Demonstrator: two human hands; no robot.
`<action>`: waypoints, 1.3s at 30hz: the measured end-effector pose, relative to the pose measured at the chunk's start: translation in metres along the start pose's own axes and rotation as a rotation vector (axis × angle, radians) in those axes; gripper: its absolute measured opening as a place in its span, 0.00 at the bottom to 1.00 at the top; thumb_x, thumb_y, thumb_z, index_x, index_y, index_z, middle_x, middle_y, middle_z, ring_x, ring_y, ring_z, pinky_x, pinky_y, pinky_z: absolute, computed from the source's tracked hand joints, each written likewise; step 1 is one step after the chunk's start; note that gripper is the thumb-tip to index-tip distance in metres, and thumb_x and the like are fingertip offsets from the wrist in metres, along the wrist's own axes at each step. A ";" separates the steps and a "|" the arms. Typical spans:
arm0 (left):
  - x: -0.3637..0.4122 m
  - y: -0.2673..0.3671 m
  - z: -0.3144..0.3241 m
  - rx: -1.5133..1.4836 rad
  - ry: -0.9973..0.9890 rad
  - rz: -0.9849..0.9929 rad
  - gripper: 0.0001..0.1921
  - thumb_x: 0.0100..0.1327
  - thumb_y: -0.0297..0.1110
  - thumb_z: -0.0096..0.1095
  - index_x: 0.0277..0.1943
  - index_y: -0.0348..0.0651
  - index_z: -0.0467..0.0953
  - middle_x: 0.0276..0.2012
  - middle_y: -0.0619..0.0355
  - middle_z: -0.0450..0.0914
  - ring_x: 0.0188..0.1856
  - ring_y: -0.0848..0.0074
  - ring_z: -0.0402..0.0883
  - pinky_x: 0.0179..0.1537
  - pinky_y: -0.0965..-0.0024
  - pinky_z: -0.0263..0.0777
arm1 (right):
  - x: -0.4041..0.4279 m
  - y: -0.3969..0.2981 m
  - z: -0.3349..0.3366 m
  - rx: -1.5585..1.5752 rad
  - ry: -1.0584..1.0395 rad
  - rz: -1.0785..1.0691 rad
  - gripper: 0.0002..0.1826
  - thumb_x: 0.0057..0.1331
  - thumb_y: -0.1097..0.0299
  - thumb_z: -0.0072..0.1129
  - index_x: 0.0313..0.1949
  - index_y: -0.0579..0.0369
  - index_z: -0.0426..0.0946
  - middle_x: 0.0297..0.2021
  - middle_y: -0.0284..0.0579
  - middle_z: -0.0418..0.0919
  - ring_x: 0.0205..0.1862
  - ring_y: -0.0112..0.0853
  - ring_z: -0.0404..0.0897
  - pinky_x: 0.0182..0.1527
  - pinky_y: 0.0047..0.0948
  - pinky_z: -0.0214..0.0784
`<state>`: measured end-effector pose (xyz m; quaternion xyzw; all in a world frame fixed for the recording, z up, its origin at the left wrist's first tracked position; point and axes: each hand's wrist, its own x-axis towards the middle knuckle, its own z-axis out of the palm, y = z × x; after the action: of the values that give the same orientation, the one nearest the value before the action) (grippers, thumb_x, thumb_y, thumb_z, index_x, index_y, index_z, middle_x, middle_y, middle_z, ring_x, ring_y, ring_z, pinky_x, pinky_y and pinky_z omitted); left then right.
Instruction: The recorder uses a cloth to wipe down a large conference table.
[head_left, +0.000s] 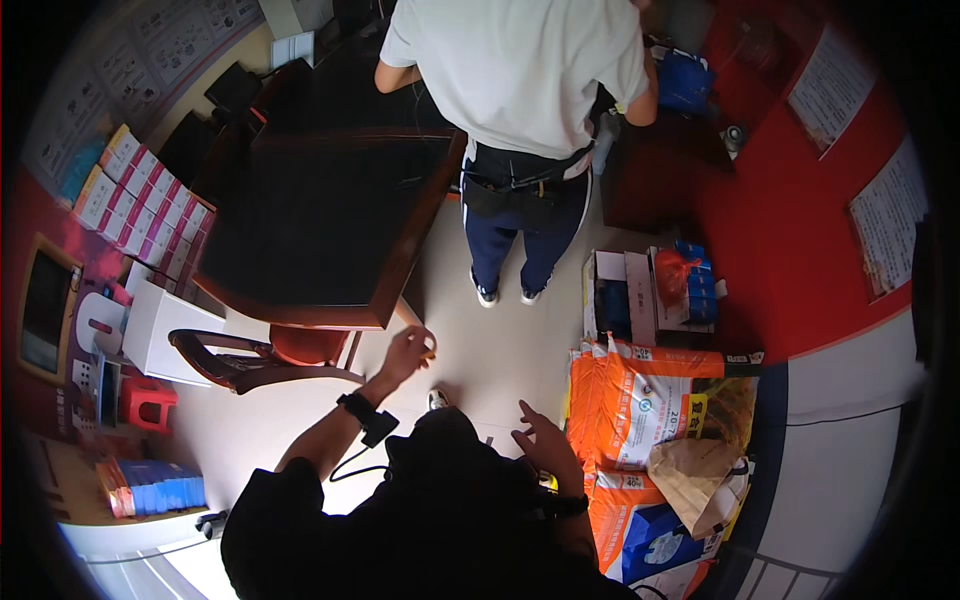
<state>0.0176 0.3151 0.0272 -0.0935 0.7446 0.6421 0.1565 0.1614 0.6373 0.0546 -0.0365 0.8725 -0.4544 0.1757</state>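
My left hand is raised over the tiled floor, near the corner of a dark-topped wooden table. Its fingers are curled, and a small orange-brown thing shows at the fingertips, too small to name. A black device with a cable is strapped to that wrist. Over the floor on the other side, my right hand has its fingers apart and holds nothing; it is beside the stacked orange sacks. A black band circles the right wrist.
Ahead stands a person in a white shirt, back turned. A wooden chair is at the table's near end, with a red plastic stool further left. Cardboard boxes stand beyond the sacks; a brown paper bag lies on them.
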 end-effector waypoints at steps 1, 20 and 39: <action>0.018 0.025 -0.028 -0.107 0.172 0.001 0.19 0.76 0.47 0.46 0.45 0.39 0.76 0.28 0.56 0.81 0.24 0.80 0.79 0.22 0.78 0.68 | 0.005 0.013 -0.003 -0.060 -0.045 0.084 0.34 0.67 0.57 0.61 0.70 0.52 0.63 0.52 0.54 0.80 0.46 0.39 0.83 0.50 0.36 0.75; 0.050 -0.175 -0.096 -0.369 0.206 -0.732 0.20 0.70 0.45 0.56 0.58 0.42 0.71 0.41 0.53 0.83 0.35 0.76 0.82 0.28 0.76 0.71 | 0.369 -0.021 -0.167 -0.319 0.461 -0.424 0.18 0.67 0.74 0.54 0.56 0.59 0.73 0.51 0.57 0.77 0.47 0.49 0.80 0.53 0.38 0.72; 0.196 -0.052 0.108 -0.292 0.057 -0.433 0.19 0.71 0.44 0.55 0.56 0.39 0.74 0.40 0.55 0.83 0.38 0.76 0.82 0.37 0.73 0.75 | 0.480 -0.009 -0.211 -0.722 -0.127 -0.444 0.34 0.56 0.63 0.69 0.58 0.67 0.69 0.50 0.64 0.78 0.53 0.53 0.78 0.57 0.43 0.72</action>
<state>-0.1357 0.4254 -0.1041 -0.2903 0.6108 0.6913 0.2544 -0.3600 0.6891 0.0411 -0.3105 0.9341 -0.1433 0.1028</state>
